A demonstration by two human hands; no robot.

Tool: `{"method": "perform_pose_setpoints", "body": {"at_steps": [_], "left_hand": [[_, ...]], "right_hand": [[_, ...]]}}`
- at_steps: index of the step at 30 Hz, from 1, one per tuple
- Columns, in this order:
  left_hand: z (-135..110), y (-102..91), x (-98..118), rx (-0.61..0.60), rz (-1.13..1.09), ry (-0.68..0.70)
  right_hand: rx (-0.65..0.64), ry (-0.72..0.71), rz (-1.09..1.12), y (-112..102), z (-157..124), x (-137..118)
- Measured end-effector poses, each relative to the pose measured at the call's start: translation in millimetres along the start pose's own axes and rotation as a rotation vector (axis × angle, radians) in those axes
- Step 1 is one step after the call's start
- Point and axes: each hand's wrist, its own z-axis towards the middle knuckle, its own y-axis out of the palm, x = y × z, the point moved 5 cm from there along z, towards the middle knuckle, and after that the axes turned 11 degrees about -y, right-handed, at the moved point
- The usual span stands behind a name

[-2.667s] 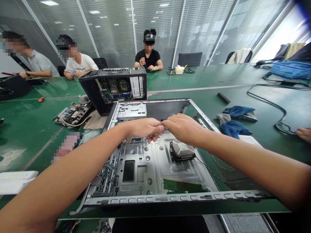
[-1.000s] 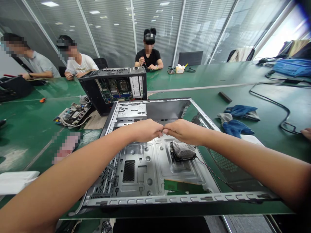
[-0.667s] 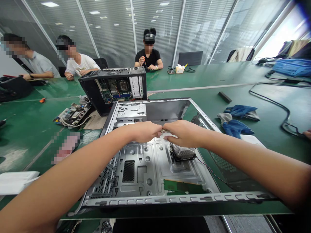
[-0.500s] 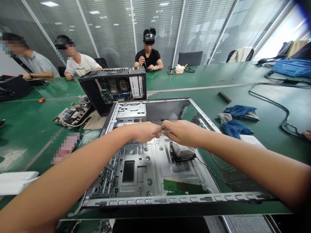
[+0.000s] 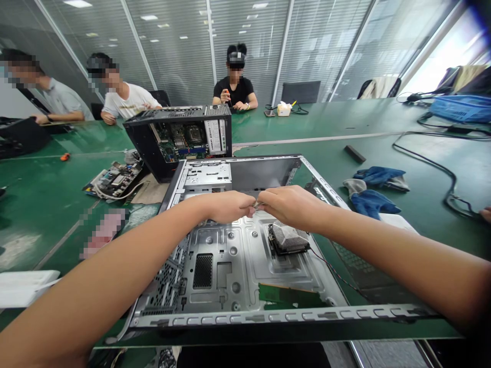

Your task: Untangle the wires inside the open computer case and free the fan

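Above the open computer case, my left hand and my right hand meet with fingers pinched. A small pale item is pinched between them, mostly hidden by the fingers, and I cannot make out its kind. Below my right hand, a CPU cooler with metal fins lies on the case floor, a thin cable running off to the right. Green memory modules rest near the case's front rim.
A second computer case stands upright behind, beside a loose motherboard. Blue gloves, a dark block and a black cable lie to the right. Several people sit across the green table.
My right hand has rolled slightly and its knuckles sit higher, so less of the pale item shows. The case and its parts have stayed put.
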Motion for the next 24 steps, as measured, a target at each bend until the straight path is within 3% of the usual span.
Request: {"method": "perform_pose_setpoints", "body": {"at_steps": [15,24], "left_hand": [[0.0,-2.3,-0.6,0.078,-0.007,0.038],[-1.9,-5.5,0.4,0.143,0.021,-0.005]], "right_hand": [[0.027,0.034,-0.031,-3.3,1.2,-0.1],[0.051,0.11,0.177,-1.5,-0.3,8.1]]}}
